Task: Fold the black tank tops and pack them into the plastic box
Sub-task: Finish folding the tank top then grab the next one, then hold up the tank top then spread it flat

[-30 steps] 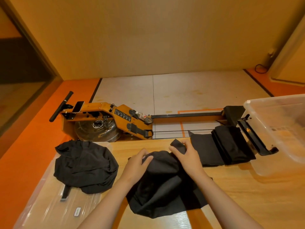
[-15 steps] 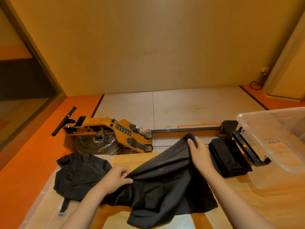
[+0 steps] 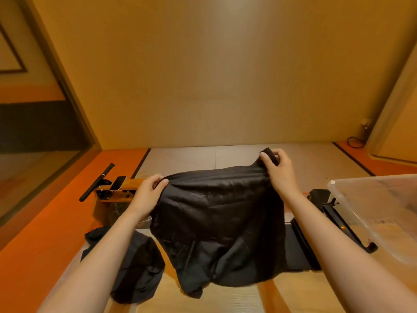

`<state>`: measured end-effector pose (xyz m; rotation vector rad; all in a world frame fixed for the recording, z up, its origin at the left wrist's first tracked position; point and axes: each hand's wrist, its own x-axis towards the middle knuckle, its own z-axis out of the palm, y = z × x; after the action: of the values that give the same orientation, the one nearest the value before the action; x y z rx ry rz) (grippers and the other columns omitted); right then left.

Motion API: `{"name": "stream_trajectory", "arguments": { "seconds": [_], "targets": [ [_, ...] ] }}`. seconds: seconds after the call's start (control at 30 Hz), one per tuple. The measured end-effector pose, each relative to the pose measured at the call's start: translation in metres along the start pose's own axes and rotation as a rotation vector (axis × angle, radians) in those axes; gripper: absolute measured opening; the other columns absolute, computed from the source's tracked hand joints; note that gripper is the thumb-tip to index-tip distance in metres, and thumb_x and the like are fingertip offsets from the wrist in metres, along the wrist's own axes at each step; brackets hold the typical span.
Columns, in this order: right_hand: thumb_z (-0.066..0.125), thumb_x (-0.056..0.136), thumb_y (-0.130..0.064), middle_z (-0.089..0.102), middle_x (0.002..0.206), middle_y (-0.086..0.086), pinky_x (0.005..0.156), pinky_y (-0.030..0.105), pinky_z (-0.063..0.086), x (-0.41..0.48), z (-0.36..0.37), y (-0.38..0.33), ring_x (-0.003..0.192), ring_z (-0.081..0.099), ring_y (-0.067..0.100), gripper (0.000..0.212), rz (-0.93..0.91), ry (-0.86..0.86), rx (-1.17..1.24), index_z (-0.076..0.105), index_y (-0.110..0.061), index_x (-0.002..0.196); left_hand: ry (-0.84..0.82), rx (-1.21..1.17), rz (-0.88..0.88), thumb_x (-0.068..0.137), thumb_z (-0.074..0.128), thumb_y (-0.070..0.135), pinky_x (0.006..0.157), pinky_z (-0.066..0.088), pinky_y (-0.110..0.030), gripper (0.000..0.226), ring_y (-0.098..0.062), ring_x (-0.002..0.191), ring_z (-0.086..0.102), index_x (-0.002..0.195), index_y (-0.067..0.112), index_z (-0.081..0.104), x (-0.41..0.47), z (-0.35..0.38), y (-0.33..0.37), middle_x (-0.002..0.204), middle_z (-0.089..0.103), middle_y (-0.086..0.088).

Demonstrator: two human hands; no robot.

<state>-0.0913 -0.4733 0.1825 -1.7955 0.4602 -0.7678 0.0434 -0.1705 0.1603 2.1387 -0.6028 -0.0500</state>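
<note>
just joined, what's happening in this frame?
A person holds a black tank top up over the table, left hand and right hand each gripping its upper edge. A crumpled black garment lies at the left; folded black fabric sits at the right beside the plastic box, which looks empty.

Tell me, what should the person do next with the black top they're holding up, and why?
Probably lay the black tank top flat on the table and smooth it. The left hand and right hand pinch its upper edge, holding it raised, while its lower part hangs crumpled onto the wood. It likely needs spreading before any fold.
</note>
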Motion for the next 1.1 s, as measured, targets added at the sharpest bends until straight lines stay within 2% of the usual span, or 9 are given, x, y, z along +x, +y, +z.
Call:
{"name": "stream_trajectory", "arguments": {
  "seconds": [0.1, 0.27, 0.37, 0.6, 0.67, 0.77, 0.83, 0.97, 1.1],
  "targets": [
    [0.064, 0.091, -0.029, 0.062, 0.082, 0.001, 0.067, 0.023, 0.043, 0.015, -0.004, -0.02, 0.074, 0.058, 0.01, 0.025, -0.072, -0.015, -0.012, 0.059, -0.004, 0.091, 0.091, -0.081, 0.022, 0.101, 0.047, 0.024, 0.065, 0.039, -0.02, 0.025, -0.013, 0.079, 0.057, 0.088, 0.008, 0.062, 0.022, -0.02, 0.022, 0.086, 0.063, -0.005],
    [0.051, 0.099, -0.029, 0.051, 0.074, 0.005, 0.056, 0.026, 0.033, 0.047, -0.009, -0.056, 0.064, 0.047, 0.014, 0.03, -0.108, 0.083, 0.049, 0.051, -0.006, 0.081, 0.192, -0.243, 0.023, 0.102, 0.046, 0.025, 0.054, 0.038, -0.012, 0.03, -0.01, 0.071, 0.055, 0.085, 0.006, 0.061, 0.05, -0.046, 0.052, 0.08, 0.06, -0.002],
    [0.046, 0.101, -0.028, 0.052, 0.073, 0.003, 0.053, 0.023, 0.034, 0.066, -0.008, -0.078, 0.063, 0.047, 0.012, 0.032, -0.133, 0.128, 0.071, 0.05, -0.011, 0.074, 0.241, -0.286, 0.008, 0.103, 0.043, 0.028, 0.051, 0.036, -0.014, 0.035, -0.001, 0.06, 0.052, 0.084, 0.004, 0.06, 0.066, -0.058, 0.07, 0.076, 0.057, -0.002],
    [0.029, 0.106, -0.024, 0.037, 0.072, -0.001, 0.059, 0.031, 0.026, 0.098, -0.013, -0.11, 0.063, 0.034, 0.011, 0.031, -0.168, 0.204, 0.025, 0.041, -0.009, 0.081, 0.305, -0.319, 0.061, 0.104, 0.042, 0.027, 0.063, 0.037, -0.029, 0.037, -0.017, 0.074, 0.053, 0.095, -0.003, 0.061, 0.096, -0.079, 0.108, 0.083, 0.058, -0.009],
    [0.033, 0.105, -0.027, 0.038, 0.075, -0.002, 0.061, 0.03, 0.028, 0.1, -0.012, -0.117, 0.064, 0.035, 0.01, 0.028, -0.216, 0.177, -0.013, 0.041, -0.008, 0.086, 0.323, -0.31, 0.069, 0.104, 0.041, 0.028, 0.063, 0.034, -0.03, 0.038, -0.017, 0.072, 0.049, 0.092, -0.003, 0.059, 0.1, -0.082, 0.117, 0.081, 0.053, -0.008],
    [0.062, 0.092, -0.036, 0.045, 0.08, -0.005, 0.06, 0.025, 0.034, 0.097, -0.011, -0.121, 0.069, 0.043, 0.006, 0.032, -0.269, 0.094, -0.078, 0.044, -0.01, 0.093, 0.355, -0.309, 0.056, 0.104, 0.04, 0.029, 0.064, 0.033, -0.031, 0.035, -0.017, 0.07, 0.045, 0.082, 0.006, 0.054, 0.106, -0.084, 0.125, 0.077, 0.049, -0.009],
    [0.072, 0.086, -0.033, 0.049, 0.086, -0.005, 0.059, 0.022, 0.037, 0.098, -0.012, -0.12, 0.074, 0.048, 0.005, 0.037, -0.266, 0.056, -0.119, 0.045, -0.01, 0.098, 0.364, -0.329, 0.04, 0.104, 0.041, 0.03, 0.066, 0.035, -0.032, 0.035, -0.02, 0.073, 0.048, 0.084, 0.005, 0.056, 0.108, -0.089, 0.126, 0.08, 0.052, -0.01],
    [0.057, 0.096, -0.027, 0.052, 0.088, 0.001, 0.059, 0.025, 0.037, 0.106, -0.021, -0.117, 0.077, 0.051, 0.014, 0.022, -0.249, 0.017, -0.103, 0.047, -0.007, 0.096, 0.359, -0.319, 0.007, 0.101, 0.049, 0.03, 0.07, 0.042, -0.031, 0.031, -0.018, 0.083, 0.057, 0.093, 0.006, 0.067, 0.111, -0.1, 0.126, 0.09, 0.063, -0.002],
    [0.051, 0.099, -0.026, 0.055, 0.082, 0.002, 0.059, 0.023, 0.038, 0.116, -0.034, -0.12, 0.072, 0.05, 0.012, 0.023, -0.244, 0.03, -0.025, 0.055, -0.005, 0.092, 0.329, -0.299, -0.002, 0.099, 0.054, 0.029, 0.067, 0.042, -0.027, 0.027, -0.009, 0.081, 0.055, 0.094, 0.007, 0.07, 0.112, -0.114, 0.124, 0.091, 0.063, 0.007]
  ]
}}
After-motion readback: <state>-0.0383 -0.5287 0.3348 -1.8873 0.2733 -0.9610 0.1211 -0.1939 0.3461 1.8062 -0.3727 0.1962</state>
